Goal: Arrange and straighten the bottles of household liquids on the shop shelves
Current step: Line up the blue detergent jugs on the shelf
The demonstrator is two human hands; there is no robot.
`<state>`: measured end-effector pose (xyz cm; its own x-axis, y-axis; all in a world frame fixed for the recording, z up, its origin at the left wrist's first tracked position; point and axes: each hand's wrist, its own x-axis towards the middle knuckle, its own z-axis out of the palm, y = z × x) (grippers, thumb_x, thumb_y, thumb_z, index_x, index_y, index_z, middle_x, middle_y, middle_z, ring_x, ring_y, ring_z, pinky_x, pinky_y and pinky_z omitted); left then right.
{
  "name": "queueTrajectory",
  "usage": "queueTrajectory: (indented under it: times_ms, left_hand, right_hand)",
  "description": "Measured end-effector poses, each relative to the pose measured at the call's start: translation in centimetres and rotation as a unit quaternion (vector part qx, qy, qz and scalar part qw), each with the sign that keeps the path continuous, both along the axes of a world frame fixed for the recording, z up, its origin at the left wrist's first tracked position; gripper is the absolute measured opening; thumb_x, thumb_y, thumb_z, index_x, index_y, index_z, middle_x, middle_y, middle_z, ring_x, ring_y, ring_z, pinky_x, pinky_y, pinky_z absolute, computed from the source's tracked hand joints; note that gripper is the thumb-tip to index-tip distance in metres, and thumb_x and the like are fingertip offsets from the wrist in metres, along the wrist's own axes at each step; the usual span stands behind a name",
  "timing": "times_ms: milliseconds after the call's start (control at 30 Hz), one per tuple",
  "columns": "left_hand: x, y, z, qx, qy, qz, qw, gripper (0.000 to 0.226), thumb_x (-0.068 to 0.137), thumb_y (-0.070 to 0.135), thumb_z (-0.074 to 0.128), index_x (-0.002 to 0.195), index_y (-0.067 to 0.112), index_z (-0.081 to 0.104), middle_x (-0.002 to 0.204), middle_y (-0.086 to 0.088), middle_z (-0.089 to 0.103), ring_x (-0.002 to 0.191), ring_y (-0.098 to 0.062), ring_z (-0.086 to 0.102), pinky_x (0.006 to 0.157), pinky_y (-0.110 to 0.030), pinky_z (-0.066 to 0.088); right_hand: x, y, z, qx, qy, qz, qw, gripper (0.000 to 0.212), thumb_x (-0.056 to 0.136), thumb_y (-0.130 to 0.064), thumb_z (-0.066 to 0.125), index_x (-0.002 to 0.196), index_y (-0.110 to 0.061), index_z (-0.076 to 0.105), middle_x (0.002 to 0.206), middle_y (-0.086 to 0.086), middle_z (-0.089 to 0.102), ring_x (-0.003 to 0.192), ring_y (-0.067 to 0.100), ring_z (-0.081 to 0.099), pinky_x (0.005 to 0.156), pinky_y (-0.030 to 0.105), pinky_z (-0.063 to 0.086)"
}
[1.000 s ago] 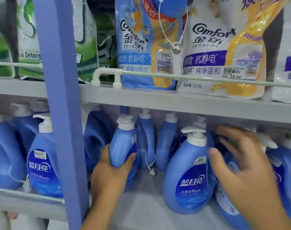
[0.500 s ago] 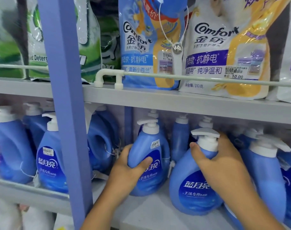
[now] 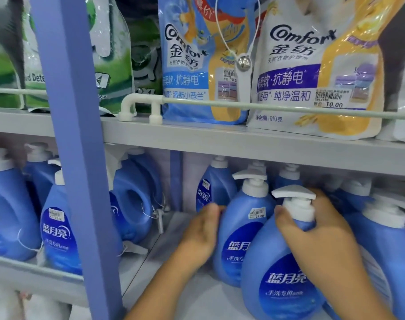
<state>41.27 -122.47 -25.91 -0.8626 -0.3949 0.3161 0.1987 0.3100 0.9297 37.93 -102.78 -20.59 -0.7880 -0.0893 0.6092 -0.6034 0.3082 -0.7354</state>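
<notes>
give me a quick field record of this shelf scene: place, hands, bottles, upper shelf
place: shop shelving, lower shelf behind a blue upright post
left hand: on the left side of the second pump bottle
right hand: grips the neck of the front pump bottle, below its white pump
bottles: blue, white pumps, both upright, labels facing out, touching side by side
other bottles: more blue ones behind and on both sides; a handled jug to the left
upper shelf: Comfort refill pouches behind a white rail
</notes>
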Motion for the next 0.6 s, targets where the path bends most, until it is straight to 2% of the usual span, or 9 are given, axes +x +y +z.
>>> queueTrajectory:
  times_ms: [33,100,167,200,233,300,367,467,600]
  left_hand:
    - [-1.1,-0.7,0.7,0.009,0.031,0.066,0.997,0.054,0.102,0.065,0.036,0.1,0.028,0.075,0.099,0.008,0.077,0.095,-0.01,0.071,0.084,-0.027,0.055]
    - [-3.5,-2.9,2.0,0.006,0.08,0.141,0.987,0.021,0.1,0.042,0.063,0.114,0.027,0.07,0.116,0.006,0.072,0.104,-0.012,0.067,0.091,-0.025,0.053]
    - [-6.1,-5.2,3.1,-0.058,0.036,0.104,0.992,0.06,0.088,0.034,0.08,0.142,0.03,0.053,0.142,0.013,0.055,0.123,-0.005,0.057,0.102,-0.022,0.047]
    - [-7.4,-6.1,3.3,-0.064,-0.009,0.072,0.995,0.079,0.084,0.038,0.083,0.151,0.034,0.042,0.145,0.017,0.049,0.123,0.001,0.052,0.099,-0.016,0.045]
    - [-8.3,-6.7,3.2,-0.057,-0.046,0.037,0.997,0.086,0.082,0.042,0.084,0.153,0.039,0.037,0.142,0.021,0.048,0.115,0.009,0.054,0.09,-0.009,0.045]
    - [-9.5,-7.0,2.6,-0.029,-0.06,0.003,0.998,0.075,0.077,0.046,0.086,0.139,0.046,0.044,0.14,0.015,0.06,0.095,0.018,0.062,0.073,-0.002,0.048]
    - [-10.0,-6.6,1.9,-0.025,-0.042,0.064,0.997,0.077,0.062,0.059,0.085,0.127,0.041,0.047,0.134,0.003,0.064,0.1,0.004,0.066,0.082,-0.016,0.055]
    - [-10.4,-6.0,2.0,-0.047,0.015,0.197,0.979,0.096,0.047,0.072,0.078,0.129,0.03,0.051,0.13,-0.003,0.059,0.116,-0.022,0.061,0.099,-0.043,0.055]
    - [-10.6,-6.4,1.0,-0.132,-0.01,0.334,0.933,0.106,0.058,0.067,0.086,0.143,0.02,0.044,0.138,-0.014,0.049,0.13,-0.034,0.046,0.108,-0.046,0.042]
  right_hand:
    - [0.0,0.0,0.0,-0.003,-0.002,0.003,1.0,0.029,0.076,-0.046,0.067,0.096,-0.062,0.054,0.095,-0.039,0.061,0.085,-0.021,0.055,0.063,0.018,0.042]
    - [-0.1,-0.1,0.0,-0.007,0.0,0.005,1.0,0.03,0.076,-0.046,0.068,0.097,-0.061,0.054,0.095,-0.039,0.061,0.086,-0.021,0.055,0.063,0.018,0.041]
    - [-0.1,-0.2,-0.1,-0.005,0.012,-0.001,1.0,0.031,0.075,-0.046,0.067,0.098,-0.063,0.054,0.095,-0.041,0.061,0.086,-0.023,0.054,0.064,0.016,0.04]
    - [-0.1,-0.2,-0.1,-0.003,0.015,-0.005,1.0,0.032,0.076,-0.045,0.067,0.098,-0.063,0.053,0.095,-0.042,0.06,0.087,-0.024,0.053,0.064,0.015,0.039]
    - [-0.1,-0.2,-0.2,-0.002,0.017,-0.006,1.0,0.032,0.076,-0.045,0.067,0.099,-0.063,0.053,0.096,-0.042,0.06,0.087,-0.024,0.053,0.064,0.015,0.039]
    - [-0.1,-0.1,-0.3,-0.002,0.022,-0.006,1.0,0.032,0.076,-0.047,0.067,0.099,-0.063,0.053,0.096,-0.043,0.06,0.087,-0.025,0.052,0.064,0.014,0.039]
    - [-0.1,-0.1,-0.3,-0.004,0.032,-0.006,0.999,0.03,0.075,-0.054,0.064,0.102,-0.062,0.054,0.097,-0.043,0.06,0.088,-0.025,0.053,0.064,0.014,0.04]
    - [-0.6,-0.6,-0.1,-0.022,0.048,-0.009,0.999,0.031,0.069,-0.062,0.055,0.1,-0.06,0.055,0.097,-0.041,0.061,0.088,-0.023,0.055,0.065,0.013,0.04]
    - [-0.8,-1.2,-0.6,-0.041,0.065,-0.027,0.997,0.022,0.073,-0.063,0.055,0.094,-0.06,0.054,0.096,-0.038,0.063,0.088,-0.019,0.057,0.067,0.011,0.041]
